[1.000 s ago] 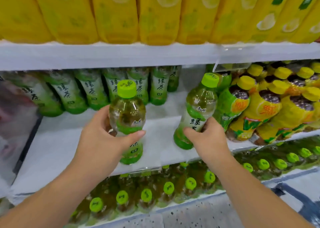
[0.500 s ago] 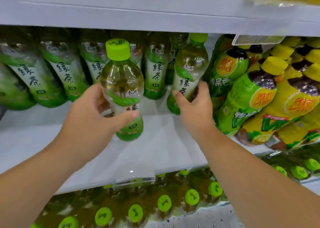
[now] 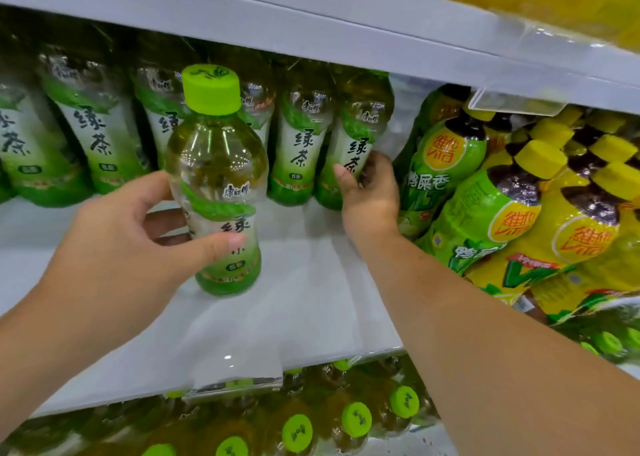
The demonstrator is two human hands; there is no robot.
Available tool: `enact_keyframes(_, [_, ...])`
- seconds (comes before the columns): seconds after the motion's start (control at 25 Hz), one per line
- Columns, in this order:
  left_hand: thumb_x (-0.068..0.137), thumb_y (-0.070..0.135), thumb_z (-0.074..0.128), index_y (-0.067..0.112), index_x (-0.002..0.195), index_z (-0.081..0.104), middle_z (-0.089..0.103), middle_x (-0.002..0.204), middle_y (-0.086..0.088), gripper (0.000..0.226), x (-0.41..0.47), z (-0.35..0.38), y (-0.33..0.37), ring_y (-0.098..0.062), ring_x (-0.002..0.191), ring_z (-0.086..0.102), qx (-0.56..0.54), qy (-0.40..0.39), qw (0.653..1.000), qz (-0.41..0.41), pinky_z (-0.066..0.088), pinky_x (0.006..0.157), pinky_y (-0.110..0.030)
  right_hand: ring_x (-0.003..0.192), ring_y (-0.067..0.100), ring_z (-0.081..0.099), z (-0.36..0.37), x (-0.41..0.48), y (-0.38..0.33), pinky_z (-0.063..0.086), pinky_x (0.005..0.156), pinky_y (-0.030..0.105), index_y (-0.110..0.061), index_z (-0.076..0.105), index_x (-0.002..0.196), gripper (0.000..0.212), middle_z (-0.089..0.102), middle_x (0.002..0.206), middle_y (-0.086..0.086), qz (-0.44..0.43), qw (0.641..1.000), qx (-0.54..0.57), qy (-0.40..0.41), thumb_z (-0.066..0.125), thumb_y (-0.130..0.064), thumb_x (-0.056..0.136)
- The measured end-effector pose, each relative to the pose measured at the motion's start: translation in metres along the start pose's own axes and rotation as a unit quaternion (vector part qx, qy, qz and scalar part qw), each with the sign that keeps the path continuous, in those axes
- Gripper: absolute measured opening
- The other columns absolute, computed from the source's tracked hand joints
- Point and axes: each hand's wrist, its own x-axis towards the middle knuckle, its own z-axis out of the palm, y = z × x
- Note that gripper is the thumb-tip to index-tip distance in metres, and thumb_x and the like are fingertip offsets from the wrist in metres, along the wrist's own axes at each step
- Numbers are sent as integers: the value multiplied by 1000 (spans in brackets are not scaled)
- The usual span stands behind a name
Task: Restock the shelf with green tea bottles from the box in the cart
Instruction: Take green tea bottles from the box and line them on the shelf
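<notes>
My left hand (image 3: 117, 248) grips a green tea bottle (image 3: 216, 185) with a lime cap, upright over the front of the white shelf (image 3: 311, 317). My right hand (image 3: 372, 196) holds a second green tea bottle (image 3: 356, 137) deep in the shelf, at the right end of the back row of green tea bottles (image 3: 97, 133). Its fingers are curled round the bottle's lower body. The box and cart are out of view.
Green and yellow bottles with yellow caps (image 3: 502, 206) crowd the right side, touching my right forearm. The shelf board above (image 3: 311, 30) hangs low over the row, with a clear price holder (image 3: 512, 104). More green-capped bottles (image 3: 298, 431) stand on the shelf below.
My right hand has pushed its bottle further back, into line with the rear row. The left hand's bottle has stayed near the shelf front. The camera has moved closer and lower.
</notes>
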Motion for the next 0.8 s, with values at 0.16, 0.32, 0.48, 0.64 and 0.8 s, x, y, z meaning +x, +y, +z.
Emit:
enact_keyframes(0.16, [51, 54, 85, 56, 99, 69, 76, 108, 21, 51, 0, 0, -3, -6, 102, 72, -26, -14, 1000, -7, 53, 99, -43, 110, 20, 65, 0, 9, 3, 53, 100, 45, -15, 55, 126, 41, 68, 117, 2, 14, 1000, 7, -14, 72, -14, 89])
enact_keyframes(0.32, [52, 44, 82, 58, 94, 70, 76, 103, 24, 46, 0, -3, -2, -2, 100, 72, -6, -14, 1000, 2, 57, 94, -32, 115, 20, 64, 0, 9, 4, 51, 103, 43, -12, 54, 130, 42, 67, 125, 7, 6, 999, 31, -31, 69, -9, 91])
enact_keyframes(0.48, [53, 45, 81, 61, 93, 67, 73, 101, 32, 45, -2, -3, 0, 8, 98, 69, 10, -13, 1000, -7, 56, 85, -21, 115, 19, 64, 0, 9, 9, 52, 102, 45, -24, 55, 127, 39, 67, 124, 2, 8, 999, 27, -30, 70, -18, 91])
enact_keyframes(0.64, [59, 38, 80, 46, 100, 67, 69, 93, 41, 43, -7, -1, -7, 22, 89, 63, 22, -25, 998, -55, 44, 62, 5, 112, 20, 65, -6, 1, 10, 52, 99, 41, -22, 55, 129, 39, 68, 119, -1, 17, 997, -52, -49, 68, -28, 92])
enact_keyframes(0.8, [70, 31, 81, 37, 110, 70, 73, 101, 32, 43, -11, -2, -18, 13, 95, 66, 20, -59, 995, -84, 51, 75, -5, 102, 16, 57, -15, -34, -11, 41, 82, 25, -12, 54, 130, 43, 57, 105, -7, 47, 992, -111, -39, 64, -35, 95])
